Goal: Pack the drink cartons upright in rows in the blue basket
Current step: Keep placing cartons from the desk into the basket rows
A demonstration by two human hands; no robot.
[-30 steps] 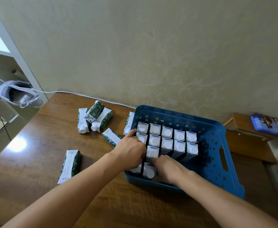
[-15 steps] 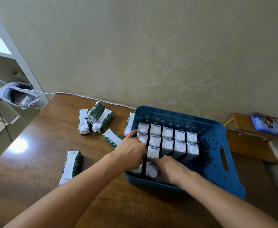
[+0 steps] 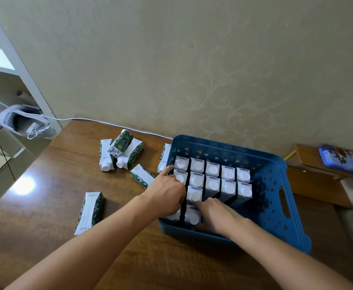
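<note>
Both my hands were in the near left corner of the blue basket on the bench. Right hand lay on the basket floor, fingertips touching a third-row carton, fingers loosely spread. Left hand curled over cartons at the left wall, grip unclear. Two full rows of upright cartons stood beyond. Loose cartons lay flat left of the basket

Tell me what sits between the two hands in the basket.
In the head view, one upright carton stands between the left hand and the right hand, inside the blue basket.
</note>
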